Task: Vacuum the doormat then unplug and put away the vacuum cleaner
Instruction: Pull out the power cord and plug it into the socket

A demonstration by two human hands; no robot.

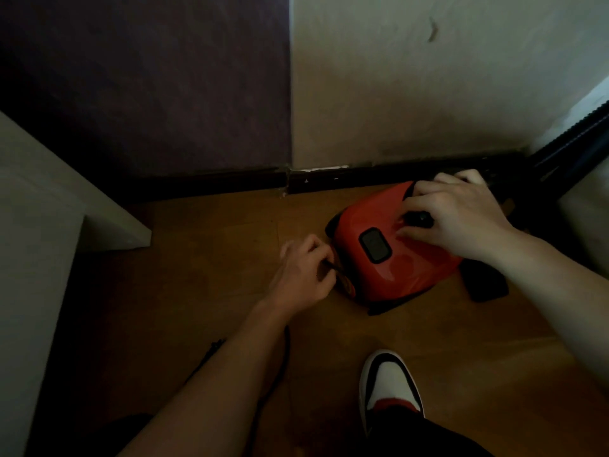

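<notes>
Red vacuum point(398, 268), long axis diagonal toward wall point(428, 94)

Floor point(211, 245) lies open between white furniture point(39, 199) and vacuum point(395, 265).

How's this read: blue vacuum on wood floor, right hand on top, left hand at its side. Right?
No. The vacuum is red, not blue; the head view shows it. Rest stands: wood floor, right hand on top, left hand at its side.

Dim, underexposed; left hand point(301, 275) motion-blurred; wide-angle bending at edges; light perhaps from right.
</notes>
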